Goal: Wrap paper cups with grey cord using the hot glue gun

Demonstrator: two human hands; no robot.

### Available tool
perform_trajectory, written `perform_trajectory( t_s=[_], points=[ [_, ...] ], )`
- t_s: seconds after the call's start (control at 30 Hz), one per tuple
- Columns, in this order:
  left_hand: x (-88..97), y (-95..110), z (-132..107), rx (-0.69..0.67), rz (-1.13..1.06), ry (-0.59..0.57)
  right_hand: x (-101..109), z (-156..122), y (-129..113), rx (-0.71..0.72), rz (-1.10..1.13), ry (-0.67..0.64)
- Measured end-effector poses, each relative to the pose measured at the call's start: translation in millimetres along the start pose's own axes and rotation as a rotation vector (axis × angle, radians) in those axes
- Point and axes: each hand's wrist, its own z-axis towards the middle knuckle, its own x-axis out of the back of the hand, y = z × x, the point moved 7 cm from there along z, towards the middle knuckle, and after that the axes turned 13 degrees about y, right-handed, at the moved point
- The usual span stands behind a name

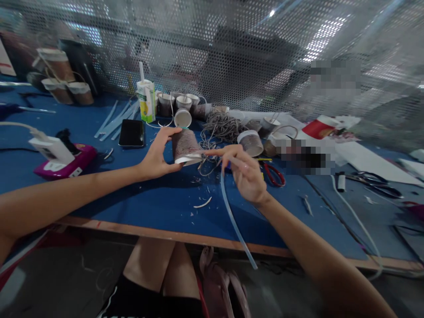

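Note:
My left hand (159,154) grips a small tapered cup wrapped in brown cord (186,145), thumb at its white rim and fingers at its base. The cup is tilted above the table, rim toward me. In my right hand (245,172) is a long translucent glue stick (232,214), which hangs down past the table's front edge. The right index finger points left and reaches the cup near its rim; whether it presses on it I cannot tell. A tangle of grey-brown cord (223,126) lies behind the hands.
Several cord-wrapped cups (183,102) stand at the back beside a drink carton (146,100). A black phone (131,133) and loose glue sticks (115,123) lie left. A purple power strip (81,159) is farther left. Red-handled pliers (274,175) and scissors (374,179) lie right.

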Motion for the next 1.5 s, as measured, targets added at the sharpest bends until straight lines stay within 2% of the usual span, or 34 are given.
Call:
perform_trajectory(
  t_s=[0.07,0.13,0.23,0.37,0.57,0.77,0.83,1.0,1.1,1.23,1.33,1.43,1.5],
  points=[
    [0.1,-1,0,-0.001,0.011,-0.005,-15,-7,-10,0.027,0.025,-0.155],
    [0.0,-1,0,0.0,0.011,-0.01,-23,-12,-17,0.063,0.016,-0.251],
    [-0.2,1,0,-0.009,-0.009,-0.006,-24,-12,-15,0.059,-0.017,-0.277],
    [-0.9,4,0,-0.005,-0.04,-0.006,-18,-6,3,-0.026,0.016,-0.164],
    [0.1,0,-1,0.005,-0.084,-0.001,-6,5,16,-0.057,0.249,-0.013],
    [-1.2,-5,-3,0.008,-0.116,-0.004,24,17,20,-0.086,0.331,0.305],
    [-2.4,-6,-3,0.022,-0.123,-0.007,24,16,13,-0.049,0.342,0.31],
    [-4.0,-7,-2,0.033,-0.132,-0.001,1,4,-3,0.014,0.291,0.084],
    [-3.9,-4,-2,0.029,-0.158,0.009,-6,1,-3,0.026,0.258,0.009],
    [-1.5,1,0,-0.005,-0.183,0.046,0,7,4,-0.047,0.34,0.073],
    [-1.4,2,1,-0.042,-0.209,0.05,8,13,15,-0.109,0.322,0.148],
    [-1.7,1,2,-0.068,-0.244,0.047,22,18,30,-0.134,0.261,0.272],
    [-2.6,0,2,-0.066,-0.257,0.033,32,19,37,-0.101,0.228,0.361]
  ],
)
